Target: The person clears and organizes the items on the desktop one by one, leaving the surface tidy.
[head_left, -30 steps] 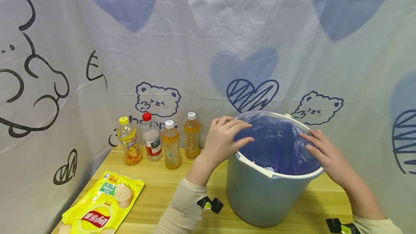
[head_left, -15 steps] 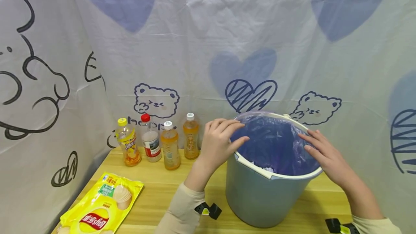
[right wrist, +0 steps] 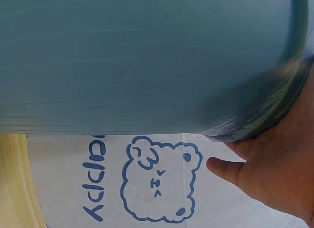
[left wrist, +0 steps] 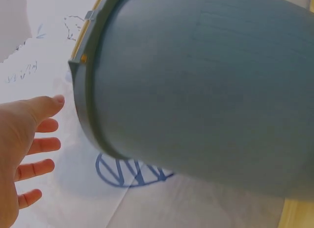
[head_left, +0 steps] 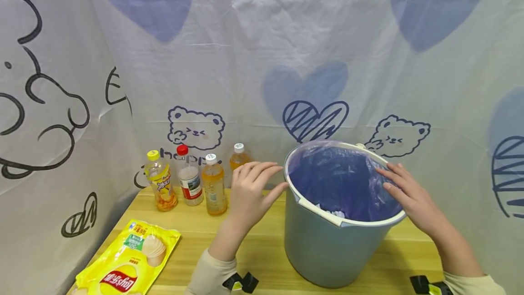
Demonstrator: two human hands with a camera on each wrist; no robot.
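A grey-blue trash can (head_left: 323, 249) with a white rim stands on the wooden table, a thin purple bag (head_left: 331, 167) lining it. Some crumpled white paper (head_left: 338, 214) shows low inside. My left hand (head_left: 249, 192) is just off the can's left side with fingers extended, holding nothing; the left wrist view shows a gap between its fingertips and the can (left wrist: 206, 90). My right hand (head_left: 413, 201) rests at the right rim, its fingers reaching over the edge without gripping. In the right wrist view part of that hand (right wrist: 279, 169) is hidden by the can.
Left of the can, several drink bottles stand in a row: a yellow-capped one (head_left: 163, 185), a red-capped one (head_left: 191, 185) and white-capped ones (head_left: 214, 190). A yellow chip bag (head_left: 131, 258) lies at the front left. A patterned cloth (head_left: 245, 58) hangs behind the table.
My left hand has drawn back leftward from the can's left rim and now partly covers the rearmost bottle. The right hand and the can have stayed in place.
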